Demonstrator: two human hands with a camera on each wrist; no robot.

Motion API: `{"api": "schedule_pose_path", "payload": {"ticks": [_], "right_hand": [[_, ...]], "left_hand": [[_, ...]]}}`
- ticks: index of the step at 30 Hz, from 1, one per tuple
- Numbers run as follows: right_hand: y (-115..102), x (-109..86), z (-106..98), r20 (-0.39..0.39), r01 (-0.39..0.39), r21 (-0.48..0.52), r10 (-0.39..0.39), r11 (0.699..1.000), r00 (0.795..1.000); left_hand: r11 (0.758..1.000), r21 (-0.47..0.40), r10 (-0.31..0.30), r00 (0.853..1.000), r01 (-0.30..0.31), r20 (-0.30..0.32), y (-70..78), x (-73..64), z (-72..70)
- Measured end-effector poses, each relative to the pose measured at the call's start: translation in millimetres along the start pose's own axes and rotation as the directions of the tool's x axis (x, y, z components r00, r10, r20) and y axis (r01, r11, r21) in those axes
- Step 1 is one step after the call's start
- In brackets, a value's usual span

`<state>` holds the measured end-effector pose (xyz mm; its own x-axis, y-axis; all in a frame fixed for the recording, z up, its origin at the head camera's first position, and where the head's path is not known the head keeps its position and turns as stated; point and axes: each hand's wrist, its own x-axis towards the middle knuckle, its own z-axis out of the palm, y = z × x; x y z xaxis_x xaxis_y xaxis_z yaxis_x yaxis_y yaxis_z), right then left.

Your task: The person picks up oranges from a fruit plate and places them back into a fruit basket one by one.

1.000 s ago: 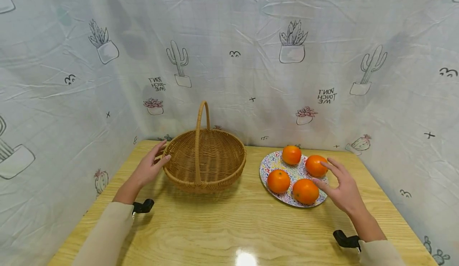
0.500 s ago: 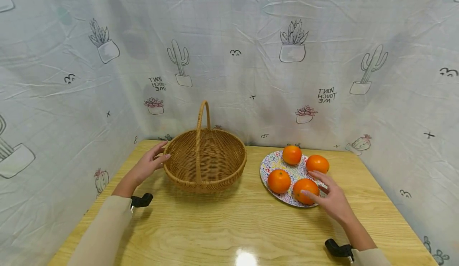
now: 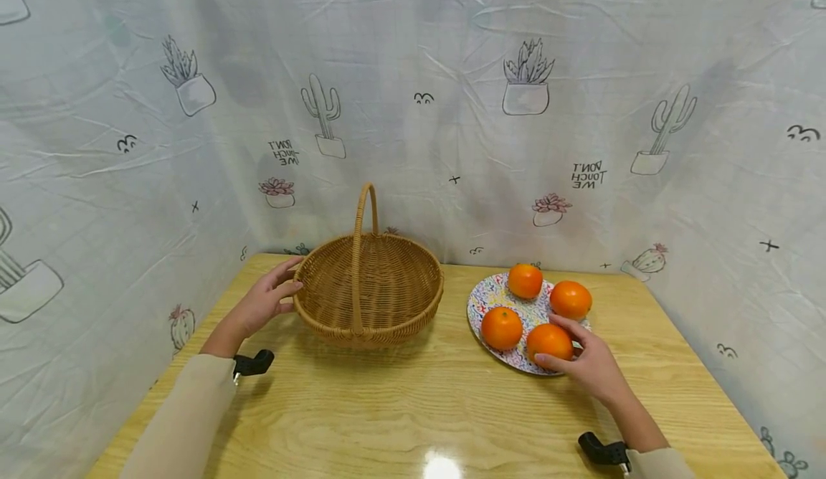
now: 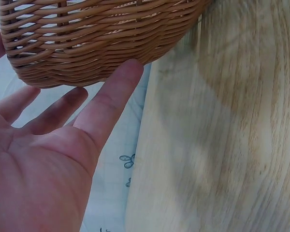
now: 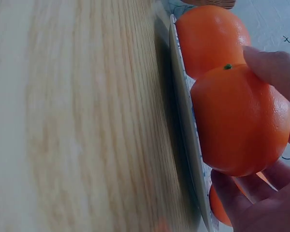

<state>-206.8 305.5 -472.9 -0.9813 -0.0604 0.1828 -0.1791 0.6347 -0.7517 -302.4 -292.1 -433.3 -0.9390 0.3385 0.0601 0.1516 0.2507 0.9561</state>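
Observation:
A round wicker basket (image 3: pixel 400 292) with a tall arched handle stands on the wooden table. My left hand (image 3: pixel 261 307) rests at its left rim; in the left wrist view the fingers (image 4: pixel 108 104) lie loosely extended against the woven side. On the right, a colourfully patterned plate (image 3: pixel 480 296) carries several oranges. My right hand (image 3: pixel 594 361) holds the nearest right orange (image 3: pixel 547 343), thumb on one side and fingers on the other. Seen from the right wrist, this orange (image 5: pixel 239 121) still sits close over the plate, a small green stem spot showing.
Behind the held orange are a back-right orange (image 3: pixel 571 300) and a far orange (image 3: pixel 525 280); another orange (image 3: pixel 502 328) sits to its left. A white curtain (image 3: pixel 413 142) with cactus drawings hangs behind and beside the table (image 3: pixel 387 414).
My right hand has moved left and down from the plate's right side and now grips the front right orange. My left hand stays at the basket's rim, nearly still.

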Motion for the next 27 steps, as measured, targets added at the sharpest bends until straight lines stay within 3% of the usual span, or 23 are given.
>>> {"api": "schedule_pose_path", "payload": {"ticks": [15, 27], "right_hand": [[-0.8, 3.9, -0.7, -0.009, -0.062, -0.105, 0.062, 0.992, 0.998], [-4.6, 3.7, -0.5, -0.021, -0.105, -0.051, 0.104, 0.993, 0.994]], "left_hand": [[1.000, -0.014, -0.014, 1.000, 0.014, 0.011, 1.3, -0.3, 0.0], [1.000, -0.025, -0.018, 1.000, 0.018, 0.012, 5.9, 0.3, -0.1]]}}
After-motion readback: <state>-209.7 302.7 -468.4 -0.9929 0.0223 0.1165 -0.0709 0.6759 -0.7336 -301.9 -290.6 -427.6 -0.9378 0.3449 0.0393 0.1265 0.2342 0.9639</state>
